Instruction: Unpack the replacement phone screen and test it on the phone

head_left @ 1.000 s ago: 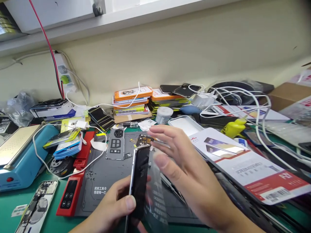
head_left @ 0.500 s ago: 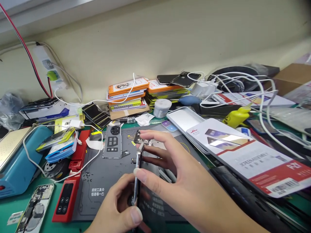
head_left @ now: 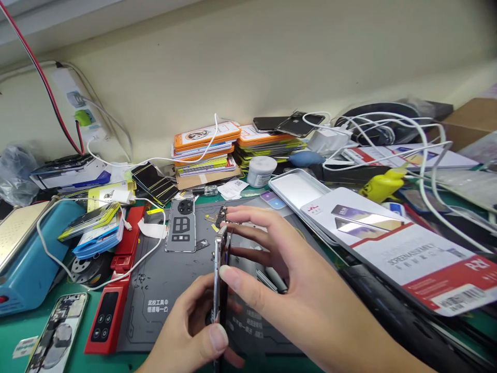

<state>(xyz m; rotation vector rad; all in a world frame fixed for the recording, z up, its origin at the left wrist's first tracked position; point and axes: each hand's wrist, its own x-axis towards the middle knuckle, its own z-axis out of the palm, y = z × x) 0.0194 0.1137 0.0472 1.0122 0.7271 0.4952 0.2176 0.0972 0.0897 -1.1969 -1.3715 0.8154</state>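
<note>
A phone (head_left: 216, 280) stands edge-on toward me at the lower middle, its silver metal frame showing and its faces mostly hidden. My left hand (head_left: 178, 331) wraps its lower part, with the thumb on the near edge. Higher up, my right hand (head_left: 291, 280) holds its right side, thumb near the edge and the other fingers stretched behind. Past my fingers, small phone parts (head_left: 222, 213) lie on the dark grey work mat (head_left: 151, 331). A phone back panel (head_left: 180, 228) with camera holes lies farther back on the mat.
An opened phone (head_left: 58, 331) and a red device (head_left: 103, 321) lie left, near a blue machine (head_left: 34, 259). Stacked boxes (head_left: 205, 140) and a white jar (head_left: 261, 171) stand behind. Right are a screen package (head_left: 388, 248), a yellow bottle (head_left: 382, 186) and looping white cables (head_left: 423, 150).
The phone's top has shifted slightly left and more of its right side shows. My right thumb has moved from the near edge toward that side. My left hand stays around the lower part.
</note>
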